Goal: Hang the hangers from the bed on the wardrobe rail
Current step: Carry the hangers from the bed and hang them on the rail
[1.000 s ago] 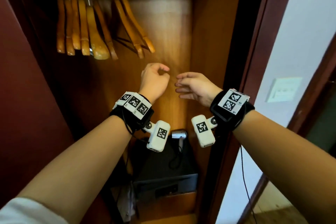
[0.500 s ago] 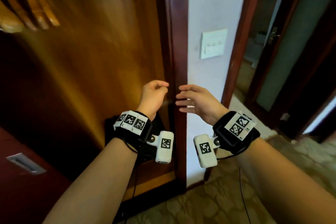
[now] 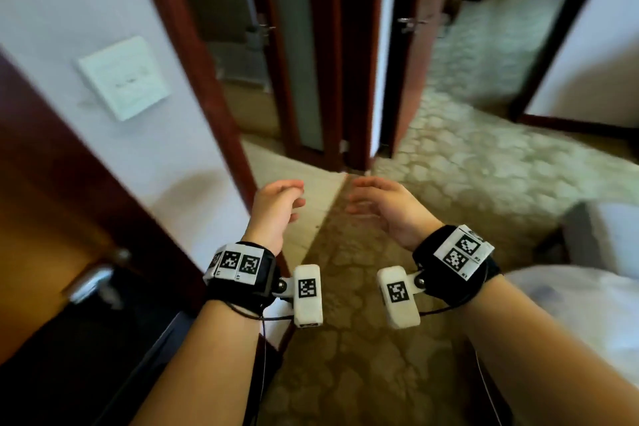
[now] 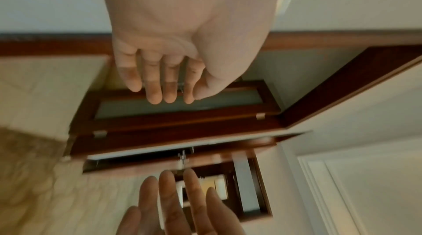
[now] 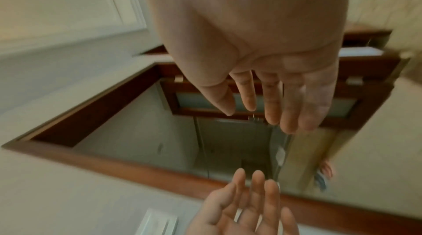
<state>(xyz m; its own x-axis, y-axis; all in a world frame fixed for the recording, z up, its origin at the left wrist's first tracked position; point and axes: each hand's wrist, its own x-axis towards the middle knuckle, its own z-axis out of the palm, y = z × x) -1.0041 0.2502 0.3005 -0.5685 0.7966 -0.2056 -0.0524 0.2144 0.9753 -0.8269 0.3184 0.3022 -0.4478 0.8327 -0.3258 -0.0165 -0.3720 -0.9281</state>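
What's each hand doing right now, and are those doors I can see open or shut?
left hand: empty, fingers loosely curled.
right hand: empty, fingers relaxed.
frosted-glass door: open.
wooden door: ajar.
wall switch plate: too blurred to tell.

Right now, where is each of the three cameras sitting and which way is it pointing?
Head: worn on the head, looking forward and down at patterned carpet, doorways and a wall switch plate; both forearms, left hand and right hand show.
Left wrist: looks along the left hand's open fingers toward a wooden door frame.
Right wrist: looks along the right hand's open fingers toward a doorway.
Shared: each wrist view catches the opposite hand; both hands hold nothing.
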